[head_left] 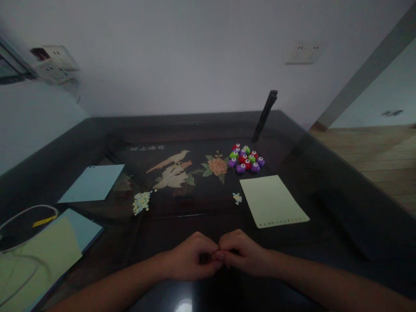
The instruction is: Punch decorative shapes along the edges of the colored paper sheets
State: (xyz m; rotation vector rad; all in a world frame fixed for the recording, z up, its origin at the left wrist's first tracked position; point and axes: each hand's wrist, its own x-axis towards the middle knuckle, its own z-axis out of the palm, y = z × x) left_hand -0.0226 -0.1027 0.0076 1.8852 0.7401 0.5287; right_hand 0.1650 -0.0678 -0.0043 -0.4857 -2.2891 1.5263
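Note:
My left hand [194, 256] and my right hand [244, 252] meet at the table's near side, fingertips touching. Both have curled, pinched fingers; whatever may be between them is too small or hidden to make out. Beyond my right hand lies a pale yellow-green sheet of paper [273, 200] with a row of punched holes along its near edge. Left of that sheet is a small cluster of tiny pale paper-like bits [237, 198]. A larger heap of similar bits [141, 203], in yellow, white and blue tones, lies farther left.
Purple, red and green eye-topped pieces [244, 158] sit grouped at the back right. Behind them a black stick-like object [265, 115] rises upright. A light blue sheet [92, 183], yellow-green paper [42, 260] and a white cable [29, 207] lie left on the dark glossy table [182, 223].

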